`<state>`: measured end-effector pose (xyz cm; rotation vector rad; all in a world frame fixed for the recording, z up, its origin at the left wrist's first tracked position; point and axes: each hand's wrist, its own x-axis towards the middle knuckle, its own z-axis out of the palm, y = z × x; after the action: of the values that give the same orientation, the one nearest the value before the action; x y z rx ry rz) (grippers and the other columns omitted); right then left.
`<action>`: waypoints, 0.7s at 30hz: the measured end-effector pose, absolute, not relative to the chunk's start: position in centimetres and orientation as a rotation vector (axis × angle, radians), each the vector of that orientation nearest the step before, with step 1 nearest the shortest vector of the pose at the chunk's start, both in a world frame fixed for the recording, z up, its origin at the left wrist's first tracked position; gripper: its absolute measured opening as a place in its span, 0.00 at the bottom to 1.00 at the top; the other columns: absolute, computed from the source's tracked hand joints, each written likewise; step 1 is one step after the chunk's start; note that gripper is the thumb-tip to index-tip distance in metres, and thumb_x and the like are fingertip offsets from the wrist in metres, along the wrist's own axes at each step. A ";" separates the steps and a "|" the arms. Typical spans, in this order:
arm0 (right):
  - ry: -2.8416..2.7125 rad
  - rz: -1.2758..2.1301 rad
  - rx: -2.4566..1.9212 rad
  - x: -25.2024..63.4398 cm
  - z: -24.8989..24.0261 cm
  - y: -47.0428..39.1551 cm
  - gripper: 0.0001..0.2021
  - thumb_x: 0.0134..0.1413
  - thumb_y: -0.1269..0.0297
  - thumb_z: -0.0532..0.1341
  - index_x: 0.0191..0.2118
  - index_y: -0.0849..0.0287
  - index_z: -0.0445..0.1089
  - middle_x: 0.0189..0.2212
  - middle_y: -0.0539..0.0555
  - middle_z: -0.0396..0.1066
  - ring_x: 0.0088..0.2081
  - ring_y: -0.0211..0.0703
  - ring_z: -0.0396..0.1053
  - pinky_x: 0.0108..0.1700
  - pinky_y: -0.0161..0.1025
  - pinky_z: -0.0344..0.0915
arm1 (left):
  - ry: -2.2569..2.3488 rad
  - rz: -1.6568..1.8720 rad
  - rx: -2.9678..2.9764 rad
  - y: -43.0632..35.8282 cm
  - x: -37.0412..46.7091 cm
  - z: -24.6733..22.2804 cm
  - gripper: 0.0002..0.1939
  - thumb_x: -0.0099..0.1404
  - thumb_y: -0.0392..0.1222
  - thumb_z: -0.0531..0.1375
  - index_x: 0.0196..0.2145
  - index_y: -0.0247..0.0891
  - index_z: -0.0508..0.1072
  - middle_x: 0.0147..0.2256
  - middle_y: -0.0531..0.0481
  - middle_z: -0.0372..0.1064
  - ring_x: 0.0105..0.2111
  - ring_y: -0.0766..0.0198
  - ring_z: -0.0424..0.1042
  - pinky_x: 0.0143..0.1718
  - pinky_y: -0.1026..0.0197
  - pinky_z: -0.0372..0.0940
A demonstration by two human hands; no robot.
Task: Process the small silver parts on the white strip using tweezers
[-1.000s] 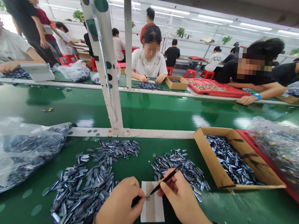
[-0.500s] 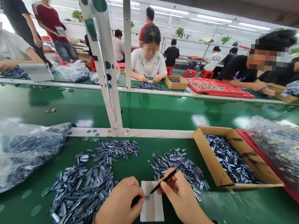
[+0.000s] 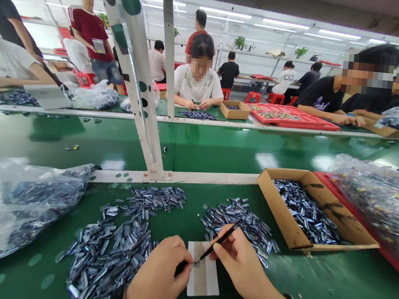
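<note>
Between the thumb and forefinger of my left hand is a tiny part, too small to name. My right hand grips black tweezers like a pen, their tip touching that part. Under the tip lies a white card with a tan strip down its middle. To the left of my left hand spreads a large pile of dark, shiny elongated pieces. A smaller pile of the same pieces sits just beyond my right hand.
A cardboard box of similar pieces stands at right, beside a red tray under a plastic bag. Another filled bag lies at left. A white metal post rises before the green conveyor belt. Co-workers sit opposite.
My hands and the tweezers hold nearly the same place. On the belt, small parts have shifted right. In the background, the standing person in red has moved right.
</note>
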<state>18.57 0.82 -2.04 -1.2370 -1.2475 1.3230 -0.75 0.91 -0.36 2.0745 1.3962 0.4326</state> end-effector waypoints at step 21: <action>-1.247 1.328 -1.132 18.7 -2.1 0.6 0.17 0.54 0.47 0.64 0.36 0.55 0.63 0.33 0.52 0.70 0.33 0.43 0.73 0.36 0.43 0.75 | 1.293 0.318 2.281 0.5 -0.6 -0.3 0.13 0.62 0.26 0.56 0.34 0.40 0.76 0.36 0.49 0.71 0.38 0.59 0.71 0.39 0.58 0.67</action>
<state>18.70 0.61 -2.06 -1.1324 -1.2472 1.3284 -0.65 0.53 -0.28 2.2807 1.2932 0.3180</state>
